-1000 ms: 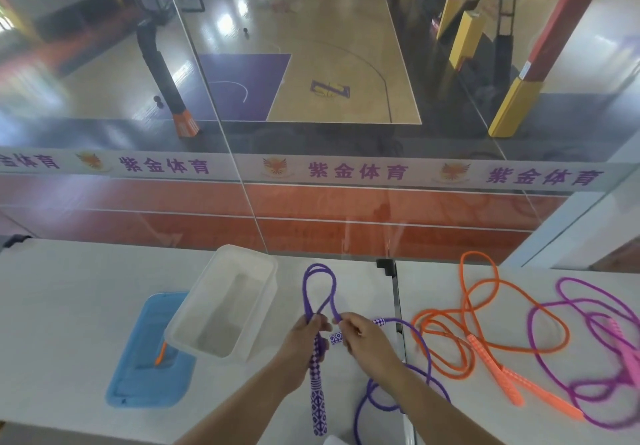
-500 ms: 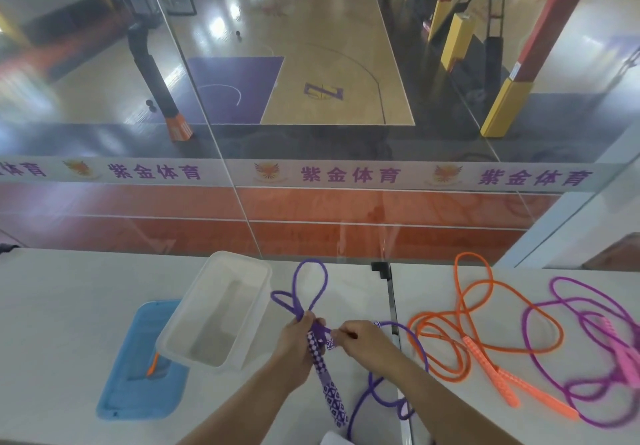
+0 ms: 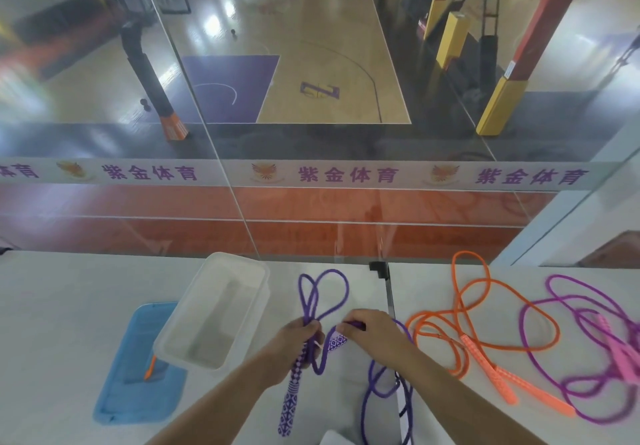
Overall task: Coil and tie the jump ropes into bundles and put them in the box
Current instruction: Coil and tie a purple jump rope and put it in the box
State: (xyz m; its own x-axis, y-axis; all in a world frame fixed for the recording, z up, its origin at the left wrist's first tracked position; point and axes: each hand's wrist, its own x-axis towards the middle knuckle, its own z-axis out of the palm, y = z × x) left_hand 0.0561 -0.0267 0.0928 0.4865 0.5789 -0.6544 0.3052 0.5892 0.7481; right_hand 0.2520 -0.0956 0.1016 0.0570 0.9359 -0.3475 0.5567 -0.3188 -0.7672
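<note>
A pale banner strip (image 3: pixel 346 174) is running across the glass wall, showing the purple characters 紫金体育 three times in full (a fourth copy is cut off at the left edge). A purple logo (image 3: pixel 319 91) is lying on the court floor, unreadable.
</note>
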